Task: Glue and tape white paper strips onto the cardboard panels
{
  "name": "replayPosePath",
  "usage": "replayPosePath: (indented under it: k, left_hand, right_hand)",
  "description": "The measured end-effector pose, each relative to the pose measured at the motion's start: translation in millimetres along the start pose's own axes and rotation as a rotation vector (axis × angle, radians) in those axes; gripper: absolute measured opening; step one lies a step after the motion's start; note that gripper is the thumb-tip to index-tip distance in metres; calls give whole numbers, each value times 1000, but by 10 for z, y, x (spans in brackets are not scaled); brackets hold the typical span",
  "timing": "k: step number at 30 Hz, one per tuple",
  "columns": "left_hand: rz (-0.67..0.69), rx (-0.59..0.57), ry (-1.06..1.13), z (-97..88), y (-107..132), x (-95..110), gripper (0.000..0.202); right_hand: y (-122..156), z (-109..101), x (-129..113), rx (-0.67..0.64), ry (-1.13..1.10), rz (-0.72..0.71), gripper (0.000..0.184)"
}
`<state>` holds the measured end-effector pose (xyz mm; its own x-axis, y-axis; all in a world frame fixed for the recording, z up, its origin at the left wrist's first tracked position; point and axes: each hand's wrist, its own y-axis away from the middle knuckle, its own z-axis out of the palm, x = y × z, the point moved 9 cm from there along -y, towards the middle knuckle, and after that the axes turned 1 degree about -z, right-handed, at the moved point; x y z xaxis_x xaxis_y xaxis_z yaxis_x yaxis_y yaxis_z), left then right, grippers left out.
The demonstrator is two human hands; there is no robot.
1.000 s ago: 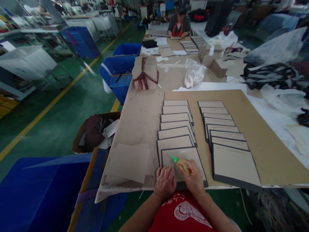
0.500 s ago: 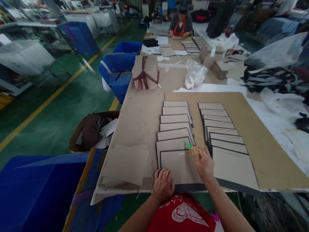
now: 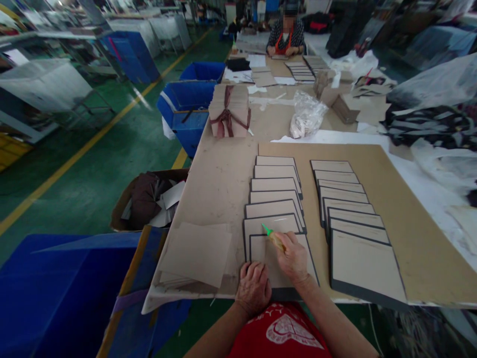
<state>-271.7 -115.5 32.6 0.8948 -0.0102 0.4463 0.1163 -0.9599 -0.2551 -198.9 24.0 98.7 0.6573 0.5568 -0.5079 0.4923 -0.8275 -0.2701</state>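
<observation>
My right hand is closed round a small glue bottle with a green nozzle, whose tip points at the upper left of the nearest grey card panel. That panel is the front one of an overlapping row of dark-edged panels. My left hand lies on the panel's near left corner with fingers curled down on it. A second overlapping row of panels runs to the right, ending in a large front panel.
Both rows lie on a brown board on the long table. A loose stack of grey sheets sits at my left. Further back are a ribbon-tied bundle, a plastic bag and a seated person. Blue bins stand left.
My right hand with the bottle swung right along the panel's top edge, then came back left to its upper left part. My left hand stayed on the near corner.
</observation>
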Motion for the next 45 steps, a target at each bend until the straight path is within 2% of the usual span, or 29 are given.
replayPosePath:
  k: [5,9,11,17,21,23,25,30,33,35,37,41,43,45]
  left_hand:
    - [-5,-31,-7,19,-5,-5,46]
    - [10,-19,-27,7,-5,7,46]
    - [12,-12,-32,10,1,5,45]
    - [17,12,-37,7,9,9,44]
    - [13,17,-39,4,7,12,42]
    - [8,17,-26,8,11,8,43]
    - [8,17,-19,14,15,5,44]
    - [16,16,-37,31,22,-6,45]
    - [12,2,-33,48,26,-19,47]
    - [6,0,-19,48,27,-24,46]
    - [6,4,-8,39,27,-19,45]
    - [15,24,-4,12,27,-2,45]
    - [12,32,-6,5,27,-3,44]
    - [15,37,-12,2,27,-3,45]
  right_hand:
    - [-45,228,-256,-46,-63,-44,26]
    - [-74,183,-232,-40,-56,-47,26]
    - [-66,66,-86,1,-31,-6,26]
    - [59,-419,589,141,99,165,27]
    - [93,-605,797,203,161,208,28]
    - [83,-559,771,181,147,200,28]
    - [73,-423,660,129,102,179,28]
    - [45,58,119,4,-110,91,27]
    - [-18,197,-14,5,-297,129,24]
    - [-75,147,111,65,-395,202,24]
    - [-131,-2,364,154,-423,276,29]
    - [-260,-411,843,317,-236,310,38]
    - [-330,-528,955,345,-125,283,41]
    - [-384,-557,1012,344,-57,266,44]
